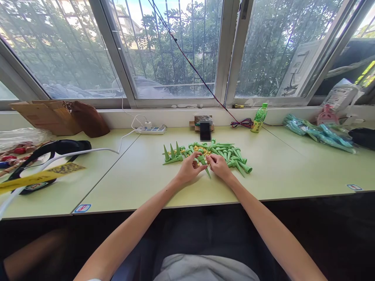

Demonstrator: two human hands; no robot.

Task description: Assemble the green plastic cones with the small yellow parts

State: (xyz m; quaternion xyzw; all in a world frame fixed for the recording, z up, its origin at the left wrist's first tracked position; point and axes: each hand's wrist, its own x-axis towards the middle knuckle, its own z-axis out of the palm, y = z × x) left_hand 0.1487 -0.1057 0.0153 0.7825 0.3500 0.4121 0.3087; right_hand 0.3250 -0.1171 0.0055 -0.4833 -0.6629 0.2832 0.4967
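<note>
My left hand pinches a green plastic cone spike near its wide end, the pointed tip slanting down toward me. Close beside it, my right hand has its thumb and fingers pressed together at the spike's wide end; whatever lies between them is too small to make out. Behind my hands is a pile of small yellow pieces. Many loose green cone spikes lie heaped to the right. On the left, several green cones point upward in a row.
At the back stand a small cardboard box, a dark rectangle, a green drink bottle and a power strip. Teal plastic bags lie right. A black headband-like device and white cable occupy the left.
</note>
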